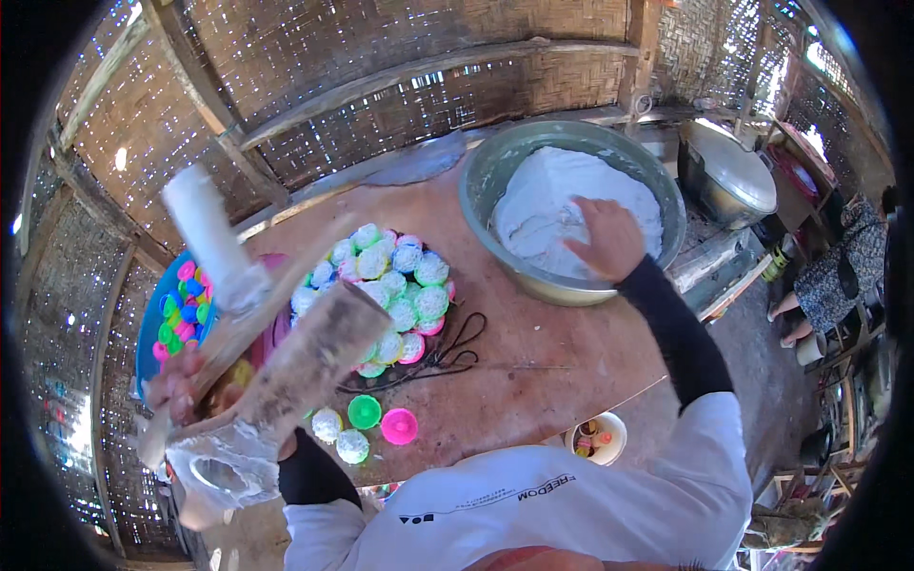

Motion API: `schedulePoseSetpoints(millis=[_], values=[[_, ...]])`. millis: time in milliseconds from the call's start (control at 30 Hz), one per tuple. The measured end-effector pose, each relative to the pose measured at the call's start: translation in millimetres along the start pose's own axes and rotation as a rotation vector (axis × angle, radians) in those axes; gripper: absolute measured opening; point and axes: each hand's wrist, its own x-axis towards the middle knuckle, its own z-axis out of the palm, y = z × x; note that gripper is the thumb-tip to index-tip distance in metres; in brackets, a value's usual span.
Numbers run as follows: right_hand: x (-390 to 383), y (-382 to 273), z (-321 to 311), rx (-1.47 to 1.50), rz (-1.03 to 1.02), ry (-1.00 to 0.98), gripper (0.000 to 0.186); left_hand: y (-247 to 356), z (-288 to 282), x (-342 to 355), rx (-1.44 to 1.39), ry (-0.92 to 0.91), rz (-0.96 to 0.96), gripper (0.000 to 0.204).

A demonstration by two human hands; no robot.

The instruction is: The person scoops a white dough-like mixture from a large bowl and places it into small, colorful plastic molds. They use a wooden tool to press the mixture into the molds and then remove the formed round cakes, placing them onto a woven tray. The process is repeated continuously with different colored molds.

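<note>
My left hand (177,383) is closed around a flour-dusted wooden press (319,347) with a white plunger (211,224) standing up from it. The press tilts over the left side of the table, blurred by motion, and hides part of the hand. My right hand (607,238) reaches into a large metal basin (557,290), fingers apart, touching a heap of white flour-like meal (543,195). Between my hands, small coloured moulds topped with white stringy mounds (400,285) are piled up. Near me lie a green mould (364,411), a pink mould (399,425) and white-topped ones (352,445).
A blue basin (152,324) of colourful plastic moulds stands at the left. Black cord (462,352) lies beside the pile. A white bucket (609,440) is by the table's near edge. A lidded pot (728,176) sits back right; another person (843,285) is farther right.
</note>
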Motion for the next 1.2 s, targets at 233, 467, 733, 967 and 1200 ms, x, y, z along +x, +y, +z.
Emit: schedulePoseSetpoints(millis=[233, 467, 733, 967, 1200], values=[[-9, 69, -18, -0.421, 0.062, -0.338, 0.019, -8, -35, 12, 0.461, -0.195, 0.226, 0.036], [20, 49, -19, -0.311, 0.075, -0.463, 0.029, -11, -18, 3, 0.494, -0.208, 0.185, 0.035], [45, 13, 70, -0.061, -0.058, -0.689, 0.032, -3, -15, 5, 0.502, -0.250, 0.136, 0.033], [23, 27, 49, 0.244, -0.002, -0.711, 0.030, 2, 1, 6, 0.390, -0.295, 0.007, 0.032], [18, 12, -95, 0.650, 0.021, -0.569, 0.025, -14, 71, -16, 0.098, -0.452, -0.414, 0.032]])
